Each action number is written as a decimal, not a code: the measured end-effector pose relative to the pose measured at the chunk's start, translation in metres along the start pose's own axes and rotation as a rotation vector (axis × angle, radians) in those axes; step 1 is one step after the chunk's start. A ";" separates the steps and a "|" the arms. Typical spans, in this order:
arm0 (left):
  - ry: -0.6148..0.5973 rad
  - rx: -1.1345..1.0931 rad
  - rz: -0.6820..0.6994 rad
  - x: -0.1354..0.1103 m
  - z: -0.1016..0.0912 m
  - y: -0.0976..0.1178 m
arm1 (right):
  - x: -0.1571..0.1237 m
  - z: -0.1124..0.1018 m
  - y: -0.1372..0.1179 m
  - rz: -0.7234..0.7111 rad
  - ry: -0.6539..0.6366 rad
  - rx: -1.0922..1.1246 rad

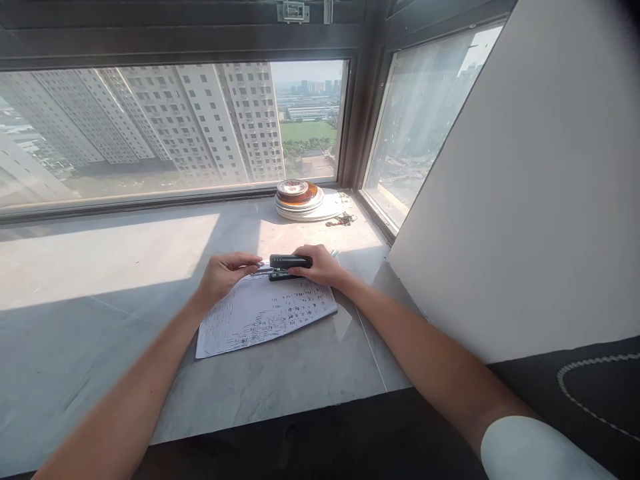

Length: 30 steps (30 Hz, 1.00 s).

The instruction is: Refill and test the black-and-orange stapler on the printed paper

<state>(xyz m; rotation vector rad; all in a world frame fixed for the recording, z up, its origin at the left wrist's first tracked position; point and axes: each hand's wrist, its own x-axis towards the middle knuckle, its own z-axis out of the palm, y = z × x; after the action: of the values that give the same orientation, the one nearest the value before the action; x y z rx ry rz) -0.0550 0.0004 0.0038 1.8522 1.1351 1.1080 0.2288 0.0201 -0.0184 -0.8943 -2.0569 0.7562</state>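
Observation:
A black stapler (286, 261) lies in my right hand (320, 263), with the fingers and thumb wrapped around its rear. Its front end points left, over the papers. My left hand (226, 272) is closed in a pinch just left of that front end, on a thin metal piece (261, 271) that sticks out from the stapler. Exactly what the fingertips grip is small and hard to make out. Under both hands rests a stack of white papers (270, 317) covered with dark handwriting, lying at a slant on the grey sill.
Stacked plates (300, 200), white and amber, stand at the back by the window corner. Beside them lies a small bunch of keys (343, 220). A white wall panel (510, 187) rises on the right. The grey sill (90, 360) ends at a front edge near me.

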 end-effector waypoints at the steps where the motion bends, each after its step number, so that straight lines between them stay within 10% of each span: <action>1: -0.018 0.007 -0.003 0.000 0.000 -0.001 | 0.000 0.000 0.000 -0.003 0.004 -0.003; 30: 0.041 0.269 0.273 0.002 -0.007 -0.005 | 0.000 -0.001 -0.002 0.002 -0.014 -0.024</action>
<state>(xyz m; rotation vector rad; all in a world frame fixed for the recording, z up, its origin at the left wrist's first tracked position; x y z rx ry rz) -0.0624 0.0050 0.0027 2.2554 1.1222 1.1942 0.2289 0.0187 -0.0168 -0.9068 -2.0820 0.7423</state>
